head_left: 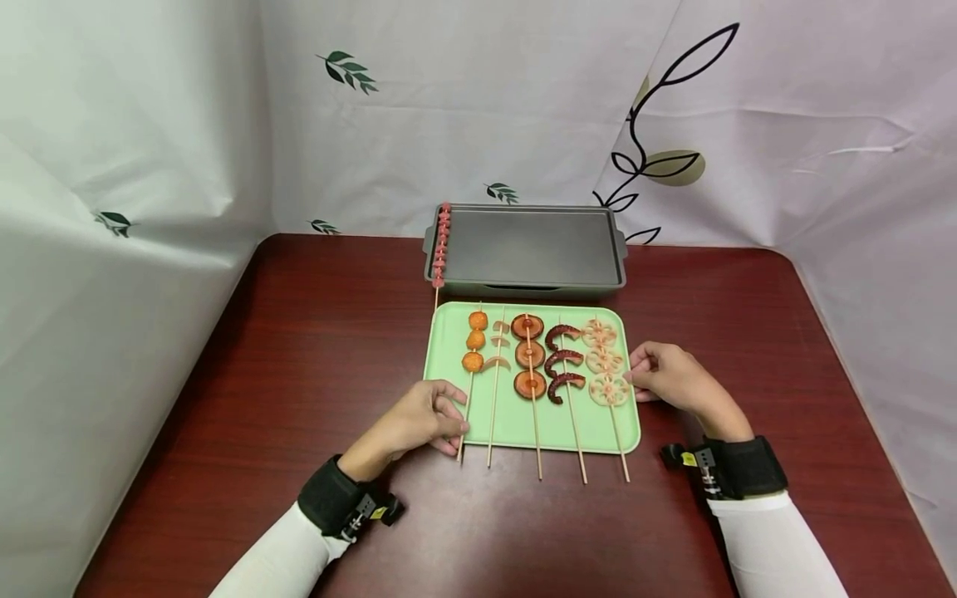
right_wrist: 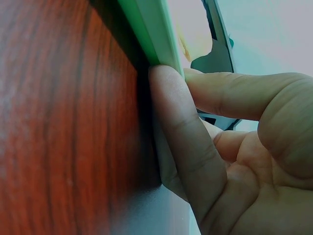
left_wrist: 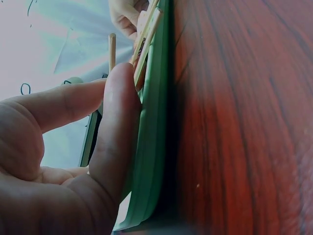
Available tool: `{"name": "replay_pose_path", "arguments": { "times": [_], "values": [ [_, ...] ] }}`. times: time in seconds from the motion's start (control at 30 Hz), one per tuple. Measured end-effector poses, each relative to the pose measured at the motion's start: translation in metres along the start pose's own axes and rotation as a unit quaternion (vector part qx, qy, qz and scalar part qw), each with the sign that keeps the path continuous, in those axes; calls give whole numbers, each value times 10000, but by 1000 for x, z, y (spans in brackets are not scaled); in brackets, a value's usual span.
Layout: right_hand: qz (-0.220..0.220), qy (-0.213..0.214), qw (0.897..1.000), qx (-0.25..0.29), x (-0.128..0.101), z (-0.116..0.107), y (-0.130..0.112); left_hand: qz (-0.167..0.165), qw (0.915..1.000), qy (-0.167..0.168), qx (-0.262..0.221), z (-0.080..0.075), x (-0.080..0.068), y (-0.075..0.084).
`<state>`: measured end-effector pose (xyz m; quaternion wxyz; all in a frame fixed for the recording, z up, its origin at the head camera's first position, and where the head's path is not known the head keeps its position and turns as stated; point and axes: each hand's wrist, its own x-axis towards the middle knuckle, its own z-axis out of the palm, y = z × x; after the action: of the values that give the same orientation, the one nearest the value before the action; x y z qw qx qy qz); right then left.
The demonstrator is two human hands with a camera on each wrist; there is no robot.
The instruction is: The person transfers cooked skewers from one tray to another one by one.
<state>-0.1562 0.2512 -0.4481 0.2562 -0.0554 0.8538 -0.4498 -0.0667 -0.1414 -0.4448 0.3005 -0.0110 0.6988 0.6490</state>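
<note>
A light green tray (head_left: pixel 449 336) carries several food skewers side by side, their sticks jutting past its near edge. At its left side my left hand (head_left: pixel 426 419) pinches the stick of the skewer with orange balls (head_left: pixel 476 340) between thumb and finger. In the left wrist view the stick's end (left_wrist: pixel 112 51) pokes out beyond the fingertips. My right hand (head_left: pixel 676 378) grips the tray's right rim, thumb and finger meeting on the green edge (right_wrist: pixel 156 39) in the right wrist view. Closest to that hand lies the skewer of lotus root slices (head_left: pixel 609 389).
Behind the tray stands a dark grey grill plate (head_left: pixel 534 245), with a pink meat skewer (head_left: pixel 441 243) along its left edge. Mushroom slices (head_left: pixel 529 384), dark red curled pieces (head_left: pixel 562 361) and pale curved pieces (head_left: pixel 497 364) fill the tray's other skewers. White patterned cloth (head_left: pixel 449 108) surrounds the table.
</note>
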Motion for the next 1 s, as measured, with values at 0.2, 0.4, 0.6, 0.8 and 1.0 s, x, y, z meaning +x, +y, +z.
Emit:
{"name": "replay_pose_path", "arguments": {
  "times": [0.2,0.4,0.6,0.8,1.0],
  "values": [
    [26,8,10000,17,0,1,0,24,9999,105,8,-1,-2,3],
    [16,7,10000,10,0,1,1,53,10000,80,27,-1,-2,2],
    [18,-30,10000,0,0,0,2,106,9996,169,188,-2,-3,3],
    [-5,-19,10000,-26,1,0,2,142,9993,169,314,-1,-3,5],
    [-3,-21,10000,-57,3,-1,3,249,9984,97,492,-2,-2,4]
  ]
}}
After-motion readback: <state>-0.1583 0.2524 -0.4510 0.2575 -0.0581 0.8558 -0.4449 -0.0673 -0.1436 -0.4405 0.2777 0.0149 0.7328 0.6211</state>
